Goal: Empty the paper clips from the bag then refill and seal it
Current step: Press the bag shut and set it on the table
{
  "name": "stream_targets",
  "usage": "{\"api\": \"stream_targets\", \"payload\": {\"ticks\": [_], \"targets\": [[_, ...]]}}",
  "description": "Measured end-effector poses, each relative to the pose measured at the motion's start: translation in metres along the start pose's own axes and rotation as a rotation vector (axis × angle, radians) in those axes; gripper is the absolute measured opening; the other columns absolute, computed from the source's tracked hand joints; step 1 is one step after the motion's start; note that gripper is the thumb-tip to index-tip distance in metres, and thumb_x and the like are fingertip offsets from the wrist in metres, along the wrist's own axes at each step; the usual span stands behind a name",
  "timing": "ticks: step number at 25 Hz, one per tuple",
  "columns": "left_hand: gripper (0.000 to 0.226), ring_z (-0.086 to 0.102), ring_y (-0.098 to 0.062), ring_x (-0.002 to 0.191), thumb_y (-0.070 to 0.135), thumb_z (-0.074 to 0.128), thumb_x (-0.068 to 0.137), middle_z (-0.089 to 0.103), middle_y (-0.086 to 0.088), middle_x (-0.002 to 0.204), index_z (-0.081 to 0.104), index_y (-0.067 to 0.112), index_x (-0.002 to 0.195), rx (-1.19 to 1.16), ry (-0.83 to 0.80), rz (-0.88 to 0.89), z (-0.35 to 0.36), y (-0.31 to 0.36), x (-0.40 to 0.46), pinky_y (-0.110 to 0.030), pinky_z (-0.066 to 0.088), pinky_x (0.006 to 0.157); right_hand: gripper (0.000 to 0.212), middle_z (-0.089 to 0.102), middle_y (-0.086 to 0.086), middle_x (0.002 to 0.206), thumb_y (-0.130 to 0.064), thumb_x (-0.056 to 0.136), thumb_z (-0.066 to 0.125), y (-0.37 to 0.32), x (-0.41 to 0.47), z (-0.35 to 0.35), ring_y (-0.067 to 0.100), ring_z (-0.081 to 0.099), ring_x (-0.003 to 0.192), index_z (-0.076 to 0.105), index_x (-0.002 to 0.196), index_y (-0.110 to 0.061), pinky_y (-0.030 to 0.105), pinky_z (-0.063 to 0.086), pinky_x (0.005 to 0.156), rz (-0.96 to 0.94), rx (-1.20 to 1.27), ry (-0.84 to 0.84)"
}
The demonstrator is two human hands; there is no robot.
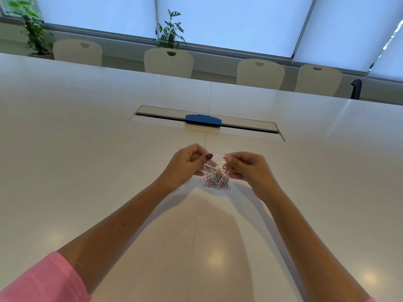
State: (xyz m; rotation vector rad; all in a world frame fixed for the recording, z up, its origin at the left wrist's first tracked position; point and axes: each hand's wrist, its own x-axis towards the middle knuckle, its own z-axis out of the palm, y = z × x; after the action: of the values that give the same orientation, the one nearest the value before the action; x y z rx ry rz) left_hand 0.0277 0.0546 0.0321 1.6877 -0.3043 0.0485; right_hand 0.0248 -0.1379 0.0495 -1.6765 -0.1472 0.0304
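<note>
A small clear zip bag (218, 160) with a pink seal strip hangs upright just above the white table (87, 149). Several coloured paper clips (217, 180) sit bunched in its bottom. My left hand (188, 165) pinches the bag's top left corner between thumb and fingers. My right hand (248, 171) pinches the top right corner. Both hands hold the seal strip stretched between them. I cannot tell whether the seal is open or closed.
A cable slot with a blue cover (203, 120) lies in the table beyond the hands. Several white chairs (168, 62) line the far edge, with potted plants (171, 31) behind them by the window blinds.
</note>
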Motion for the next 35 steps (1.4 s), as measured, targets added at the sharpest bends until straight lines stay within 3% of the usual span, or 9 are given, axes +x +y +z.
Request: {"api": "stream_targets", "payload": {"ticks": [4, 9, 13, 21, 30, 35], "targets": [[0.014, 0.072, -0.023, 0.084, 0.016, 0.055, 0.095, 0.074, -0.011, 0.093, 0.056, 0.002, 0.093, -0.027, 0.039, 0.001, 0.000, 0.001, 0.000, -0.037, 0.056, 0.071, 0.008, 0.073, 0.001, 0.067, -0.013, 0.083, 0.070, 0.000, -0.001, 0.000, 0.014, 0.066, 0.062, 0.075, 0.087, -0.015, 0.029, 0.061, 0.068, -0.015, 0.030, 0.031], [0.013, 0.072, -0.023, 0.083, 0.013, 0.055, 0.094, 0.074, -0.012, 0.090, 0.055, 0.001, 0.089, -0.027, 0.037, 0.045, 0.001, 0.003, -0.001, -0.035, 0.055, 0.070, 0.008, 0.073, 0.014, 0.077, -0.014, 0.082, 0.070, -0.003, -0.002, 0.000, 0.021, 0.068, 0.069, 0.076, 0.087, -0.013, 0.034, 0.061, 0.075, -0.037, 0.031, 0.058], [0.015, 0.072, -0.024, 0.085, 0.015, 0.055, 0.094, 0.074, -0.012, 0.090, 0.055, 0.000, 0.091, -0.023, 0.018, 0.052, 0.000, 0.002, 0.000, -0.038, 0.055, 0.073, 0.006, 0.073, 0.014, 0.077, -0.015, 0.083, 0.070, -0.004, -0.002, 0.001, 0.022, 0.069, 0.070, 0.075, 0.086, -0.015, 0.036, 0.061, 0.076, -0.045, 0.015, 0.056], [0.017, 0.072, -0.018, 0.078, 0.015, 0.062, 0.089, 0.075, -0.005, 0.087, 0.067, 0.002, 0.098, 0.069, -0.022, 0.065, 0.004, 0.001, 0.000, -0.035, 0.057, 0.072, 0.012, 0.073, 0.011, 0.075, -0.016, 0.078, 0.075, -0.002, -0.002, 0.003, 0.021, 0.070, 0.070, 0.075, 0.089, -0.012, 0.033, 0.061, 0.072, -0.074, -0.051, -0.005], [0.014, 0.071, -0.012, 0.072, 0.014, 0.064, 0.088, 0.074, -0.004, 0.079, 0.070, 0.002, 0.093, 0.173, 0.033, 0.182, 0.006, 0.001, 0.001, -0.017, 0.053, 0.065, 0.011, 0.074, 0.009, 0.082, -0.020, 0.079, 0.073, 0.001, -0.001, 0.009, 0.017, 0.069, 0.069, 0.076, 0.088, -0.015, 0.030, 0.060, 0.068, -0.157, -0.147, 0.000], [0.015, 0.071, -0.013, 0.075, 0.016, 0.063, 0.089, 0.074, -0.005, 0.084, 0.069, 0.006, 0.098, 0.156, 0.027, 0.183, 0.007, 0.000, 0.001, -0.021, 0.056, 0.067, 0.010, 0.074, 0.005, 0.077, -0.020, 0.081, 0.071, 0.001, -0.001, 0.010, 0.015, 0.069, 0.068, 0.076, 0.089, -0.015, 0.028, 0.060, 0.066, -0.163, -0.154, 0.015]]}}
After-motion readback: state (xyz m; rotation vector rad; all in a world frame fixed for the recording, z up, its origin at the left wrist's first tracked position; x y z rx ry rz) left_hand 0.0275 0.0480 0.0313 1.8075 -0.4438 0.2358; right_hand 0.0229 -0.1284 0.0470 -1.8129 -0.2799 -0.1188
